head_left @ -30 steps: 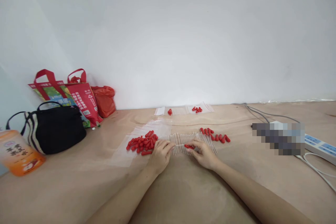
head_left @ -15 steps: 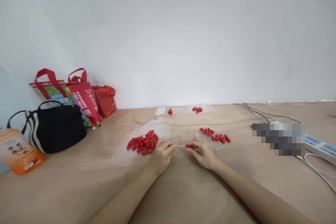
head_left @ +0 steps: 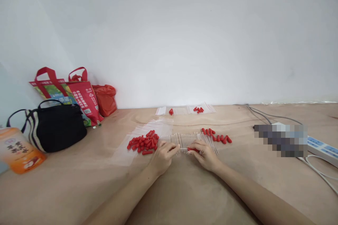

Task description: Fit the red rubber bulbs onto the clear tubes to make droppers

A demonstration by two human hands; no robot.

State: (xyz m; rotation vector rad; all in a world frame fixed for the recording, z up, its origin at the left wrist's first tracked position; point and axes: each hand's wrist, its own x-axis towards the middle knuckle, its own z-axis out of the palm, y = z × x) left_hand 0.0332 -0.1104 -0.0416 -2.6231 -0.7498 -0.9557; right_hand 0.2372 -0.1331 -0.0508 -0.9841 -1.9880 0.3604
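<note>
Left hand point(head_left: 163, 155) pinched a thin clear tube point(head_left: 183, 149), right hand point(head_left: 205, 154) gripped the red bulb point(head_left: 193, 150), probably so the two lined up.

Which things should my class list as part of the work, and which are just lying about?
In the work: thin rod in the left hand; red piece in the right hand; row of thin rods; loose red pieces.

Apparently lying about: black bag; red plastic bag; orange container; power strip.
</note>
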